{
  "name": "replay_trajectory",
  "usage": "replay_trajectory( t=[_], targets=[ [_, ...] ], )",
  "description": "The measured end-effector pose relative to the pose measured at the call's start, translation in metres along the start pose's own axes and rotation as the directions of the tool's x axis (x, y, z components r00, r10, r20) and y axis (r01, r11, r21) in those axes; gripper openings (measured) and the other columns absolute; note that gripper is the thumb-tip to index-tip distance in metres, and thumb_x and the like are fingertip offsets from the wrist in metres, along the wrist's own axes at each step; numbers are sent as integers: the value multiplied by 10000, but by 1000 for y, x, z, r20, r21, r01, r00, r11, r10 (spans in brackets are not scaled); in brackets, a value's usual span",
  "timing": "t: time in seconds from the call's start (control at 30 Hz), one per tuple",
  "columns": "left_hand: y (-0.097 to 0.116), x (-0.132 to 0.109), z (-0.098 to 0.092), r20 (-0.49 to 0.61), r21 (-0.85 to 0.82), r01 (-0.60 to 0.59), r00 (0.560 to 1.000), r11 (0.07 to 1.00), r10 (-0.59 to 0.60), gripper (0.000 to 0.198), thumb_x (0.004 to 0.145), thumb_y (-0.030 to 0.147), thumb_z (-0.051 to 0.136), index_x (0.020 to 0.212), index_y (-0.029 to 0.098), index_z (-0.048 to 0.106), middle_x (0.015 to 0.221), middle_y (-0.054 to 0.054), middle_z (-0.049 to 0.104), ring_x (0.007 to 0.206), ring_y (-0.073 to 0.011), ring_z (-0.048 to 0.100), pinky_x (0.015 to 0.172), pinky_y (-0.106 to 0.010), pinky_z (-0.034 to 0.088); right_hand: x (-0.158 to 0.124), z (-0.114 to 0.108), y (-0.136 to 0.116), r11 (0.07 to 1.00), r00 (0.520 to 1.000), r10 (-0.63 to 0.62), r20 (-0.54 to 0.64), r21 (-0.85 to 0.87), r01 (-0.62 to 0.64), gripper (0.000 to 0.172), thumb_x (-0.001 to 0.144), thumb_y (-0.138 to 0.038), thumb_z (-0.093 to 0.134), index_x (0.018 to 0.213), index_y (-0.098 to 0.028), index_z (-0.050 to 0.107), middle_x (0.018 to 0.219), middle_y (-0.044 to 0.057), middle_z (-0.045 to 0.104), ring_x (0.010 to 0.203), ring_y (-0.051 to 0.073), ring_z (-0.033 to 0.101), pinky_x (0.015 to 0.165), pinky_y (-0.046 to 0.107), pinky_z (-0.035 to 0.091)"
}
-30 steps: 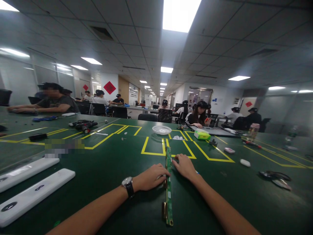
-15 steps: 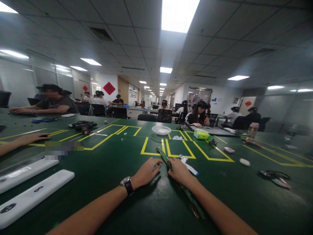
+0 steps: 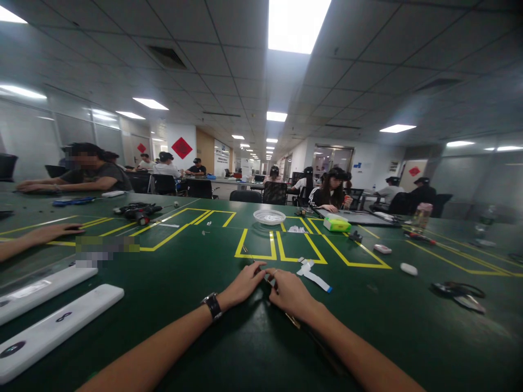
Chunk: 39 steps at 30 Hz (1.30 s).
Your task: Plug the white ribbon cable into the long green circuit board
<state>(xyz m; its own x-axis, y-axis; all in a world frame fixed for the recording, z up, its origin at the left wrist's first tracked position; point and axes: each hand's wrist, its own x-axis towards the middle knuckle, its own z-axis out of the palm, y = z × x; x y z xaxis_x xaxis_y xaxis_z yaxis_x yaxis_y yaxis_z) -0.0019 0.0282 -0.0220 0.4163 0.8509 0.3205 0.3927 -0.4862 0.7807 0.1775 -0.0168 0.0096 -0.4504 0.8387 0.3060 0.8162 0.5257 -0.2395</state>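
A long narrow green circuit board strip (image 3: pixel 270 280) lies on the green table (image 3: pixel 196 283), tilted, and runs back under my right forearm. Only a short piece shows between my hands, and a brownish bit (image 3: pixel 294 320) shows below my right wrist. My right hand (image 3: pixel 291 294) is closed over the strip. My left hand (image 3: pixel 242 285), with a wristwatch (image 3: pixel 212 306) on its wrist, has its fingers together on the strip's far end. A white flat ribbon cable (image 3: pixel 314 275) lies just right of my right hand.
Yellow tape boxes (image 3: pixel 281 247) mark the table ahead, with a white bowl (image 3: pixel 269 216) and a green box (image 3: pixel 337 224) beyond. Two white panels (image 3: pixel 61 321) lie at the left, and another person's hand (image 3: pixel 49 233) rests there. A dark tool (image 3: pixel 460 291) lies at the right. Seated people work at the far tables.
The strip has swung from lying straight ahead to slanting under my right forearm. Both hands pulled back toward me and closer together, uncovering the white ribbon cable. A person's hand appeared at the left.
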Motion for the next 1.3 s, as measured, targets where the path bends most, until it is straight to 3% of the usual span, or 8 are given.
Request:
replay_trajectory(
  t=[0.17, 0.33, 0.43, 0.57, 0.73, 0.9, 1.17, 1.3],
  targets=[
    [-9, 8, -3, -29, -87, 25, 999, 996, -28, 393, 900, 431, 385, 1017, 145, 628, 1009, -77, 654, 928, -206, 579, 852, -295, 407, -3, -4, -4, 997, 998, -55, 40, 51, 53, 629, 767, -175, 505, 1376, -225, 357, 992, 42, 660, 861, 174, 620, 758, 233, 413],
    [-12, 9, -3, -125, -46, 44, 991, 998, -49, 284, 841, 385, 474, 826, 143, 622, 768, -33, 622, 719, -173, 554, 667, -258, 405, -1, -9, 2, 988, 992, -126, 16, 95, 124, 576, 849, -322, 499, 1394, -228, 336, 1027, 44, 649, 926, 179, 597, 822, 257, 415],
    [-12, 9, -4, -163, -55, 19, 986, 998, -28, 216, 819, 327, 490, 810, 151, 615, 759, -27, 611, 706, -165, 550, 654, -251, 404, 4, -10, 19, 1000, 997, -23, -74, 4, 23, 456, 891, -327, 442, 1324, -185, 445, 1091, 82, 633, 1009, 195, 562, 898, 283, 390],
    [-12, 9, -6, -209, -115, 48, 975, 992, -71, 166, 776, 211, 479, 858, 158, 613, 823, -32, 626, 738, -159, 572, 705, -252, 424, 9, -10, 60, 940, 967, 200, -159, -248, -235, 435, 890, -352, 455, 1243, -111, 535, 1208, 165, 569, 1148, 270, 469, 974, 360, 338],
    [-2, 6, -7, -207, -145, 122, 967, 982, -151, 273, 767, 150, 387, 925, 171, 608, 733, 2, 586, 654, -148, 537, 650, -249, 418, 5, -9, 93, 839, 904, 422, -74, -346, -420, 427, 890, -424, 444, 1132, -110, 602, 1178, 193, 559, 1131, 319, 478, 890, 420, 382],
    [7, 1, -8, -219, -131, 83, 969, 988, -111, 299, 779, 153, 346, 900, 175, 618, 909, -29, 633, 875, -184, 573, 808, -282, 429, 5, -7, 81, 880, 929, 370, 2, -322, -349, 352, 891, -377, 428, 1033, -128, 634, 1127, 170, 580, 1069, 296, 515, 831, 387, 408],
    [8, 3, -5, -214, -157, 62, 972, 986, -95, 282, 825, 249, 373, 879, 162, 636, 927, -56, 644, 925, -210, 577, 855, -312, 416, 9, 1, 58, 934, 956, 293, -20, -206, -291, 380, 882, -487, 420, 879, -176, 640, 1019, 110, 609, 1014, 267, 525, 796, 356, 399],
    [6, 4, -3, -188, -197, 14, 981, 980, -52, 274, 843, 345, 436, 915, 154, 618, 905, -47, 632, 861, -196, 576, 804, -296, 423, 8, 3, 59, 931, 955, 297, -22, -214, -294, 293, 858, -373, 470, 1018, -168, 605, 1077, 122, 578, 1033, 259, 508, 806, 346, 390]
  ],
)
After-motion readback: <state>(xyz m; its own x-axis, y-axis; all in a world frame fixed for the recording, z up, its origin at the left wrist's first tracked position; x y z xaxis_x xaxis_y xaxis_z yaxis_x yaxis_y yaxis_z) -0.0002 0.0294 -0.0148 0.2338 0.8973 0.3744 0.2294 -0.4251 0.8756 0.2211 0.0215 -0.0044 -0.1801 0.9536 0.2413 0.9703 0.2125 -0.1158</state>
